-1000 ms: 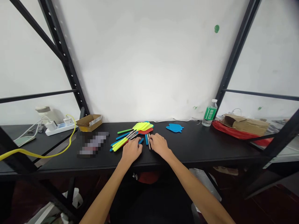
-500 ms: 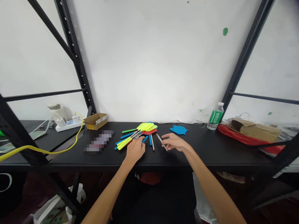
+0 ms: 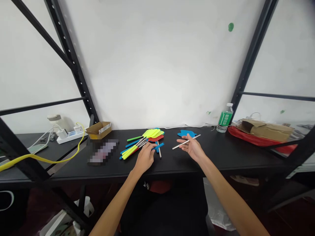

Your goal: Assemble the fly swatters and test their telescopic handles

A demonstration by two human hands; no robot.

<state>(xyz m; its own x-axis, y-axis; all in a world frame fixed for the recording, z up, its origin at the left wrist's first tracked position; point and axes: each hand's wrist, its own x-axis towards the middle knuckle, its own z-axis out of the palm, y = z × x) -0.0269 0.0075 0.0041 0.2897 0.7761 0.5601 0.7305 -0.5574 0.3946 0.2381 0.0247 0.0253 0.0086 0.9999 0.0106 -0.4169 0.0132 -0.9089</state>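
My left hand [image 3: 145, 159] is closed on a short blue tube-like handle [image 3: 159, 146], whose free end points to the right. A thin silver metal rod [image 3: 178, 146] lies slanted in the fingers of my right hand [image 3: 193, 150], lifted off the table. Just left of and behind my left hand is a pile of long-handled paddles with flat yellow heads [image 3: 153, 132], a red head [image 3: 157, 138] and yellow, blue and green handles. Another silver rod [image 3: 160, 153] lies beside my left hand, partly hidden. Behind my right hand rests a flat blue head [image 3: 185, 132], partly covered.
An open cardboard box [image 3: 99, 130] and a blurred-out item [image 3: 103, 152] are at the left. A water bottle [image 3: 224, 118] stands at the back right, near a red bag [image 3: 248, 137] with cardboard on it. A yellow cable [image 3: 56, 160] crosses the left side.
My right hand has raised the silver rod from the table and turned it, so its far end now points right. My left hand has drawn the blue handle slightly away from the pile.
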